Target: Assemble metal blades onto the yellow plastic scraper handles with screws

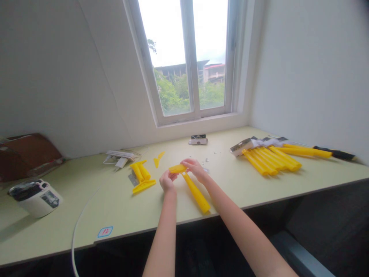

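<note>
My left hand (168,181) and my right hand (195,168) are both closed on the wide head of a yellow plastic scraper (196,193), one at each end. Its round tube handle slopes down toward the table's front edge. Fingers hide part of the head. To the left of my hands lie more yellow scraper parts (140,177), with wide heads and tube handles, beside a grey metal plate (133,179). Small flat yellow pieces (158,159) rest just behind them. Tiny metal bits (206,160) are scattered beyond my right hand.
Several yellow tube-handled tools (269,161) in black-and-white packaging lie at the right, near a black-handled tool (334,153). A small box (198,139) stands below the window. On the left are a white mug (39,200), a charger (121,162) and a white cable (75,231).
</note>
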Motion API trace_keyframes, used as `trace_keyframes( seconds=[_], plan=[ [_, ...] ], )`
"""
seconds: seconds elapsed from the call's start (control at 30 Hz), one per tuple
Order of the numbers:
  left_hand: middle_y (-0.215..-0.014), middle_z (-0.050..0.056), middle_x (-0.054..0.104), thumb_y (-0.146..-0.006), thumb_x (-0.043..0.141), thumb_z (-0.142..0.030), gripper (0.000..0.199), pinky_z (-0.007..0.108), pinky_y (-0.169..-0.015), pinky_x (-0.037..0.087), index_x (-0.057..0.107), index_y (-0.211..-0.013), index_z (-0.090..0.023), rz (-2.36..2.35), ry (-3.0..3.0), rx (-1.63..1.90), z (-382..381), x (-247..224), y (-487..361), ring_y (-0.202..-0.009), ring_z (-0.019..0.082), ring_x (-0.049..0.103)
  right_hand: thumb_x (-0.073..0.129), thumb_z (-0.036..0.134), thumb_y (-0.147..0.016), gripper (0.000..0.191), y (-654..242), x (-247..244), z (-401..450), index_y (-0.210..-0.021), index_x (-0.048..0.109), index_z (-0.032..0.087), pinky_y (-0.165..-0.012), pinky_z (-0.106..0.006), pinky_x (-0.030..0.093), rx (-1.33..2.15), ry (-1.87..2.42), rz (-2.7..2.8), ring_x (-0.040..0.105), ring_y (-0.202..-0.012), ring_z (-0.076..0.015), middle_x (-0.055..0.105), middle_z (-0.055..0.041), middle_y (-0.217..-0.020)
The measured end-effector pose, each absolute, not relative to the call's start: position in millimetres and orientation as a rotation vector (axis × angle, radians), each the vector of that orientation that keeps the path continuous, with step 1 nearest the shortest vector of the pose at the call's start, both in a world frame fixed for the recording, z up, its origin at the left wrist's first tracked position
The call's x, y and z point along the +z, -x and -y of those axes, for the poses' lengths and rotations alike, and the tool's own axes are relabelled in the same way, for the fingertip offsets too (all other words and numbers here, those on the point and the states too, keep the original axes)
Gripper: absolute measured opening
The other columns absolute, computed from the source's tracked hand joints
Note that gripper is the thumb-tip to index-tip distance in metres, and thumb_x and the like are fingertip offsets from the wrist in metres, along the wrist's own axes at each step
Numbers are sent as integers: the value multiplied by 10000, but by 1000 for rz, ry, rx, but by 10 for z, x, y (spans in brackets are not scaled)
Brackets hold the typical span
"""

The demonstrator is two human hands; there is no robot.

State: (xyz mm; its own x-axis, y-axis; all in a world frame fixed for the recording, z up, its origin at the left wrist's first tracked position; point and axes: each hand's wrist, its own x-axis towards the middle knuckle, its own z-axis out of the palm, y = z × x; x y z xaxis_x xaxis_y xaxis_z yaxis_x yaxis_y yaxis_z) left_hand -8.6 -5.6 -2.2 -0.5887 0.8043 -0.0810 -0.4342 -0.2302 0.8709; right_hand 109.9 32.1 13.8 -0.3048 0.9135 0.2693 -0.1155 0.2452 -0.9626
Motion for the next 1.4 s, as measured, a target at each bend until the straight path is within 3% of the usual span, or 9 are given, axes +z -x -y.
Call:
trace_keyframes(
  seconds=[0.13, 0.73, 0.97, 1.13, 1.4],
  plan=[
    [-559, 68, 618, -626, 451, -194, 190, 292, -578, 456, 606, -644, -86, -1187, -485, 1912, 54, -24, 88, -497, 160, 596, 542, 355, -712, 208, -1080, 130, -320, -749, 630, 170, -539, -220, 422, 1184, 783, 1527, 534, -602, -106, 604, -10, -693],
    [-560, 66, 626, -637, 459, -154, 154, 269, -586, 457, 602, -635, -96, -1097, -378, 1915, 76, -2, 94, -512, 147, 593, 558, 337, -711, 201, -1112, 162, -284, -726, 620, 146, -547, -245, 441, 1139, 703, 1602, 540, -576, -111, 597, -24, -680],
    [-542, 53, 619, -622, 459, -132, 150, 260, -583, 446, 604, -609, -97, -1070, -367, 1912, 78, 10, 84, -501, 136, 580, 539, 288, -712, 198, -1111, 134, -297, -852, 598, 161, -527, -242, 439, 1102, 693, 1597, 520, -526, -99, 572, 4, -657],
    [-546, 52, 621, -620, 464, -141, 165, 264, -590, 444, 623, -619, -95, -1068, -382, 1903, 85, 4, 87, -517, 144, 588, 548, 281, -705, 133, -1110, 135, -297, -755, 576, 161, -523, -237, 435, 1098, 693, 1599, 517, -524, -93, 562, 4, -668],
    [-517, 42, 612, -620, 455, -145, 148, 253, -568, 443, 598, -599, -110, -1042, -354, 1901, 88, 4, 103, -493, 142, 581, 530, 230, -700, 78, -1089, 121, -285, -747, 489, 183, -503, -225, 418, 1096, 689, 1567, 510, -504, -93, 493, 53, -574]
  ],
)
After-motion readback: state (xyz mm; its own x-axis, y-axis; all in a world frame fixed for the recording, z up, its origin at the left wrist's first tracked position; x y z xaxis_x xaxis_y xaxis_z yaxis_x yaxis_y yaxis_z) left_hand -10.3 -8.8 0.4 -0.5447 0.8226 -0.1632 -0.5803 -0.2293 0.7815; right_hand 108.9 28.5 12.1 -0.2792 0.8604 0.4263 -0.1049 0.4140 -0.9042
